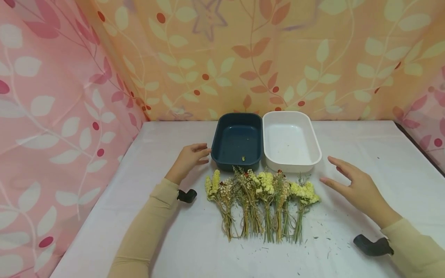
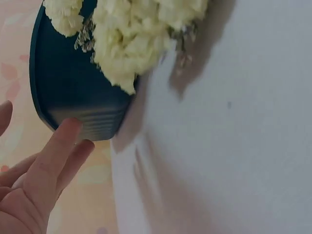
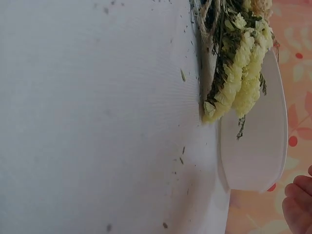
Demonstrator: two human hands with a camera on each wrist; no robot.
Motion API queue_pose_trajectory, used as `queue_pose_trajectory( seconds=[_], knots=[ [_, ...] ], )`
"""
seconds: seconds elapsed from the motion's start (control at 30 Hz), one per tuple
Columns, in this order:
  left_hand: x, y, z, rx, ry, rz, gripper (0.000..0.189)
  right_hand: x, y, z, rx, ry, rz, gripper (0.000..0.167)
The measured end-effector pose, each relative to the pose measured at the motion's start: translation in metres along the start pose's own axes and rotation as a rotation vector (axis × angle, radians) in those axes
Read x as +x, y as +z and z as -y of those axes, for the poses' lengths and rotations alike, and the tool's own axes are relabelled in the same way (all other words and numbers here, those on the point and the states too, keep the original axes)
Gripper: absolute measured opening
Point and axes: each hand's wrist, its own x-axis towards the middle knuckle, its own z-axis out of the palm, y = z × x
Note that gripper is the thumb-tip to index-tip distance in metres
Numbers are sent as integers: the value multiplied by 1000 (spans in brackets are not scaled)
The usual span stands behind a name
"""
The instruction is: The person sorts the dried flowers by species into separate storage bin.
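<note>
Beige sleeves (image 1: 146,227) lead to the left hand (image 1: 187,162), just left of the navy tub (image 1: 237,139), and right hand (image 1: 359,189), well right of it, fingers loosely parted, holding nothing. Dried-flower bouquets (image 1: 265,184) line up in front of the tub and rightward, stems (image 1: 279,222) away from it, probably for easy grasping.

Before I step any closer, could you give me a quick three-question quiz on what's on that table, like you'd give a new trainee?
1. True or false: the right hand grips one of the flower bunches.
2. Fill the gap: as the person sees it, the white tub stands just to the ____ of the dark blue tub.
3. What lies inside the dark blue tub? (a) a whole flower bunch; (b) a small yellow scrap; (c) the right hand.

Key:
1. False: the right hand is held apart from the flower bunches.
2. Right.
3. (b).
</note>
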Motion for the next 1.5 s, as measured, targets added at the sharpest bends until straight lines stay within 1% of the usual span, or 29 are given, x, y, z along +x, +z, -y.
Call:
queue_pose_trajectory(
  seconds=[0.13, 0.2, 0.27, 0.37, 0.57, 0.67, 0.73, 0.83, 0.93, 1.13, 1.3, 1.5],
  knots=[
    [1, 3, 4, -78, 4, 17, 56, -8, 3, 0, 0, 13, -1, 73],
    [2, 4, 6, -104, 8, 26, 55, -12, 5, 1, -4, 5, -8, 70],
    [2, 6, 7, -131, 2, 20, 54, -15, 8, 3, -7, -8, -19, 67],
    [2, 8, 8, -141, -5, 9, 54, -20, 11, 5, 7, -18, -25, 65],
    [2, 10, 8, -141, -26, -18, 52, -29, 14, 12, 106, -16, -30, 59],
    [2, 12, 8, -155, -25, -19, 54, -32, 15, 17, 143, -34, -49, 53],
    [2, 12, 8, -167, -16, -17, 57, -33, 16, 19, 152, -30, -53, 50],
    [2, 14, 8, -182, -10, -24, 58, -37, 18, 23, 152, 3, -41, 47],
    [3, 15, 9, -180, -7, -26, 56, -41, 20, 26, 157, 55, -10, 46],
    [4, 17, 11, -187, -11, -41, 52, -48, 25, 31, 221, 119, 41, 44],
    [6, 17, 11, -184, -7, -48, 48, -50, 25, 32, 248, 166, 60, 43],
    [8, 18, 12, -182, 5, -51, 47, -52, 24, 31, 210, 267, 123, 42]
  ],
)
